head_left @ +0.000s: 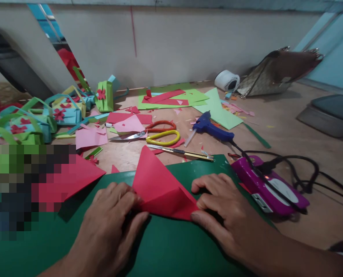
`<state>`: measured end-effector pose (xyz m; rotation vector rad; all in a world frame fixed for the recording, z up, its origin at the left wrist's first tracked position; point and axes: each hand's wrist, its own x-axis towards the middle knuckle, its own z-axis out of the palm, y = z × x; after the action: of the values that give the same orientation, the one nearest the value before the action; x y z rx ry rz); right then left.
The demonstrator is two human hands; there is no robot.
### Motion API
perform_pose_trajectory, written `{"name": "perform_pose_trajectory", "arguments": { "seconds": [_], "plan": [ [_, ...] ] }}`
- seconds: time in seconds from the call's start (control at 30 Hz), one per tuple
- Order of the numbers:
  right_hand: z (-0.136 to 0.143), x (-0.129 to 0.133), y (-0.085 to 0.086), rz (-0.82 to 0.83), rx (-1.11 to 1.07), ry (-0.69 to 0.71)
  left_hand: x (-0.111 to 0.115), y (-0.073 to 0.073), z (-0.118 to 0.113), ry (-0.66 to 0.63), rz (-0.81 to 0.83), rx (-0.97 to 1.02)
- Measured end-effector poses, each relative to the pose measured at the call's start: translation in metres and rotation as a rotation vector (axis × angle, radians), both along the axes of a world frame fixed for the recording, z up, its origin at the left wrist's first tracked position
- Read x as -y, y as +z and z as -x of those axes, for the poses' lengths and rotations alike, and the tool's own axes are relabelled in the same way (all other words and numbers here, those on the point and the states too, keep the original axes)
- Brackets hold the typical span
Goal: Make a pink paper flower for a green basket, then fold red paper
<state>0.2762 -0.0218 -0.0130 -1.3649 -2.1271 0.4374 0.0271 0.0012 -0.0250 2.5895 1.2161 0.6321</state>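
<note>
A folded sheet of red paper (159, 184) stands partly raised over the green mat (159, 246), its peak pointing away from me. My left hand (110, 219) has its fingers curled around the paper's left corner. At the right corner, my right hand (223, 207) pinches the paper between thumb and bent fingers. Just beyond the paper, a yellow utility knife (183, 152) lies across the mat's far edge. Scissors (159, 132) with one red and one yellow handle rest behind it. Another red sheet (76, 177) is at the left, partly covered by a blurred patch.
A blue glue gun (211, 129) and a purple power strip (269, 186) with black cables lie at the right. Small paper baskets (67, 111) crowd the left. Green sheets (223, 109), a white roll (227, 80) and a handbag (275, 73) sit near the wall.
</note>
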Motion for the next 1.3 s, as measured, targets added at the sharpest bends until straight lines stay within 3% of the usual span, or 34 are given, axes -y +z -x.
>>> {"name": "perform_pose_trajectory", "arguments": {
  "seconds": [0.1, 0.2, 0.3, 0.43, 0.6, 0.77, 1.03, 1.3],
  "plan": [
    [-0.001, 0.000, 0.003, -0.075, -0.019, 0.064, -0.002, -0.003, 0.000, -0.109, 0.003, 0.103],
    [0.000, 0.003, 0.004, -0.138, 0.011, 0.245, -0.003, -0.004, 0.003, -0.177, -0.039, 0.092],
    [0.001, 0.007, 0.001, -0.056, 0.092, 0.371, -0.002, -0.003, 0.009, -0.234, -0.144, 0.007],
    [0.002, 0.006, -0.002, 0.041, 0.086, 0.298, 0.002, -0.001, 0.014, -0.257, -0.187, -0.057],
    [0.002, 0.001, 0.002, 0.155, 0.014, 0.144, 0.001, 0.002, 0.009, -0.142, 0.007, 0.048],
    [0.006, 0.001, 0.004, 0.118, 0.082, 0.053, -0.002, 0.008, 0.003, -0.073, 0.090, 0.020],
    [0.007, -0.003, 0.001, 0.071, 0.157, 0.045, 0.000, 0.003, -0.007, 0.010, 0.139, 0.113],
    [0.008, -0.006, 0.001, 0.072, 0.189, 0.013, -0.002, 0.003, -0.018, 0.051, 0.169, 0.045]
  ]
}}
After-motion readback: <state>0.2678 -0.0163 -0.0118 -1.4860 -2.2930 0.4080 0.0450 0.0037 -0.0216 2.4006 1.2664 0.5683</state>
